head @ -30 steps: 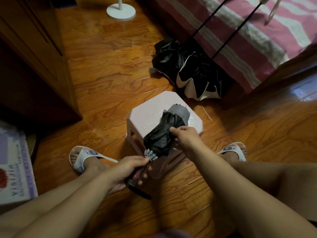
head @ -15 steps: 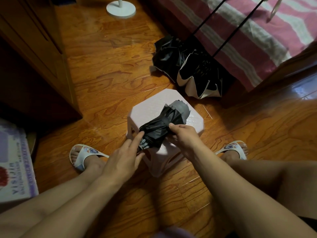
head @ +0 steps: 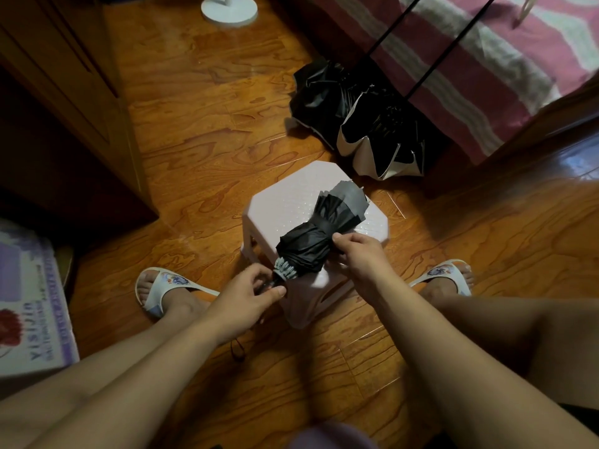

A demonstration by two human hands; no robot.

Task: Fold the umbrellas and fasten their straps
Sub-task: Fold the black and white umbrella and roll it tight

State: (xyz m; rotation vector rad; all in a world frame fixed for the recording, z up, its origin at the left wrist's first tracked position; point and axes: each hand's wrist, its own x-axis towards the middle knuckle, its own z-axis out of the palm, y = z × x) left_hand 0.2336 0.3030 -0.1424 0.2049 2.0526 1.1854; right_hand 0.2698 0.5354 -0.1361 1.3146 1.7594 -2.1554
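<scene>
Umbrella (head: 316, 239) lies diagonally, handle toward left hand (head: 246, 294).

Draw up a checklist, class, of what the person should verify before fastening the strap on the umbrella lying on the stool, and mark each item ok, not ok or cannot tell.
1. Folded umbrella lies supported on the pink stool: ok.
2. Left hand grips the handle end: ok.
3. Right hand pinches the canopy at its side: ok.
4. Canopy gathered into a compact bundle: ok, though the far grey end flares out.
5. Strap closed round the canopy: cannot tell; a dark band crosses the middle, its fastening is not visible.
6. Other umbrellas on the floor folded: not ok, they lie loose and unfolded.
</scene>
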